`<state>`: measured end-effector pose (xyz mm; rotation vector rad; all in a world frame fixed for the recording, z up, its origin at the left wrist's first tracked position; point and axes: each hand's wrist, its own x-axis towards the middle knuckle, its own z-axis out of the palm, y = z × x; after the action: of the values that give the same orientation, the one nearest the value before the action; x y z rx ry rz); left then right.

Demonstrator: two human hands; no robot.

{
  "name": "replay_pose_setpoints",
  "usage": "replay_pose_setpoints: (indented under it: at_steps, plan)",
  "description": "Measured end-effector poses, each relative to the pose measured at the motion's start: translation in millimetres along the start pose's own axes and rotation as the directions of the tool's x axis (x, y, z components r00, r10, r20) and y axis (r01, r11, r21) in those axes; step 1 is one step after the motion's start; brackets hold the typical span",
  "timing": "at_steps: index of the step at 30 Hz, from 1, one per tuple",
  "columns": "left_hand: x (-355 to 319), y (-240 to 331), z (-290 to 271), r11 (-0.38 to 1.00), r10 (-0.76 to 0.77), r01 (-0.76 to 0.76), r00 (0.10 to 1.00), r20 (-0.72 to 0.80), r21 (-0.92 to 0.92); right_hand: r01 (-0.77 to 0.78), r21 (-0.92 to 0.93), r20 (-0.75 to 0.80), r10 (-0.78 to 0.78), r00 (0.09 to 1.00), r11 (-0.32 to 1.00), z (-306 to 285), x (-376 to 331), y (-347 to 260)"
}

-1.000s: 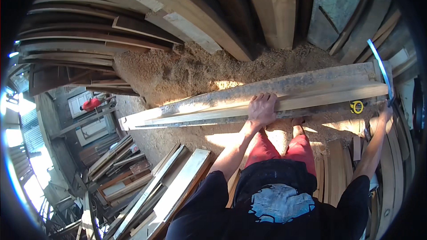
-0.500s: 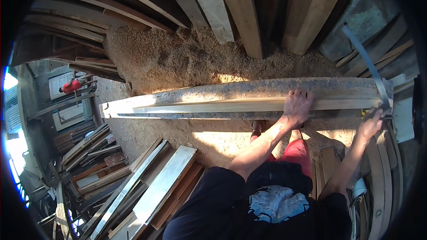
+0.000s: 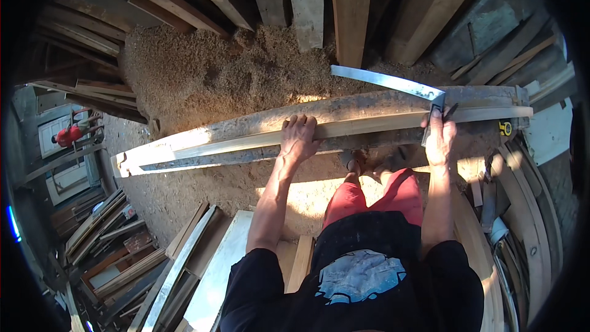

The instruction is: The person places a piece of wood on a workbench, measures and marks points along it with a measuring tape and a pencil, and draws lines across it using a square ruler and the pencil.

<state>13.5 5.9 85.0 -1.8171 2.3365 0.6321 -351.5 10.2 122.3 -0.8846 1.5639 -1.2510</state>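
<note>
A long pale wooden strip (image 3: 362,125) lies lengthwise on a worn wooden bench beam (image 3: 258,117). My left hand (image 3: 299,138) is closed over the strip near its middle, fingers hooked over the far edge. In my right hand (image 3: 439,140), farther right along the strip, is a try square (image 3: 387,81). Its dark stock lies across the strip, and its metal blade reaches leftward beyond the bench's far edge. A dark, thin, pointed tool (image 3: 452,110) sticks out by the right fingers; I cannot tell its kind. At the bench's right end sits a yellow tape measure (image 3: 505,128).
Sawdust and shavings (image 3: 203,74) are heaped beyond the bench, with planks (image 3: 350,12) leaning behind. Stacked boards (image 3: 215,270) lie at lower left, and curved timbers (image 3: 528,240) at lower right. A person in a red shirt (image 3: 67,136) is at the far left.
My right hand has brought the square leftward from the bench's right end, its blade swinging to point left. My left hand has slid left along the strip. The tape measure now shows fully.
</note>
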Motion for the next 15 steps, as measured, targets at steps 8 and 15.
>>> replay_pose_setpoints:
  at_steps: [8,15]
  plan:
    - [-1,3,-3,0.996,0.025,-0.018,0.997,-0.072,0.092,0.106,-0.073,-0.035,-0.109,0.993,0.992,32,-55,28]
    - [6,1,5,0.995,0.085,-0.077,0.985,-0.152,0.059,-0.219,-0.020,-0.038,0.218,0.975,0.975,32,-88,52]
